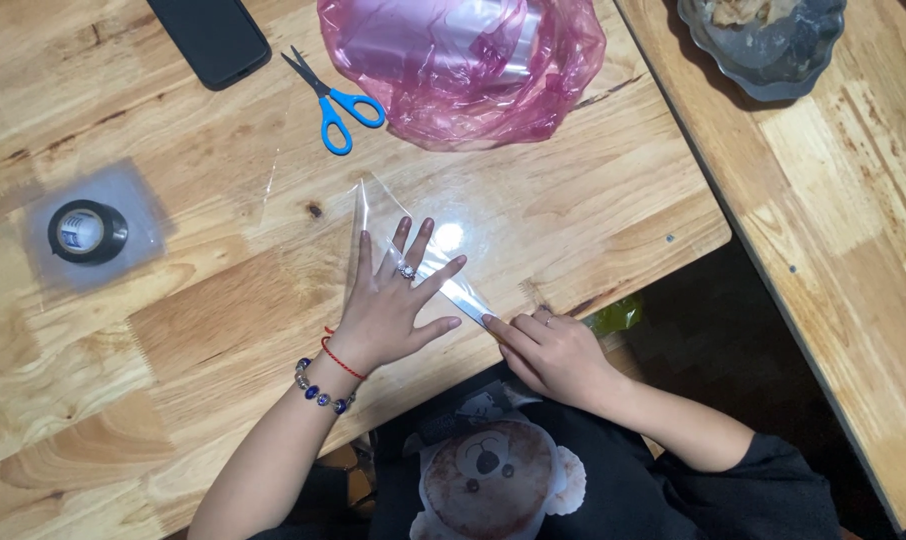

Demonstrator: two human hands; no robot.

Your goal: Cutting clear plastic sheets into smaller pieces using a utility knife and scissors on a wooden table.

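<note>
While the left hand lies flat, fingers spread, on barely visible clear film, the right hand, at four o'clock, pinches its edge; fingertips hidden.

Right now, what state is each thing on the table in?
Clear plastic sheet: folded into a cone shape, flat on the table.
Left hand: fingers spread, pressing the sheet down.
Right hand: fingertips on the sheet's lower edge.
Scissors: blades slightly open, untouched.
Pink plastic bag: crumpled, clear material inside.
Tape roll: lying flat on a clear sheet.
Phone: screen dark.
</note>
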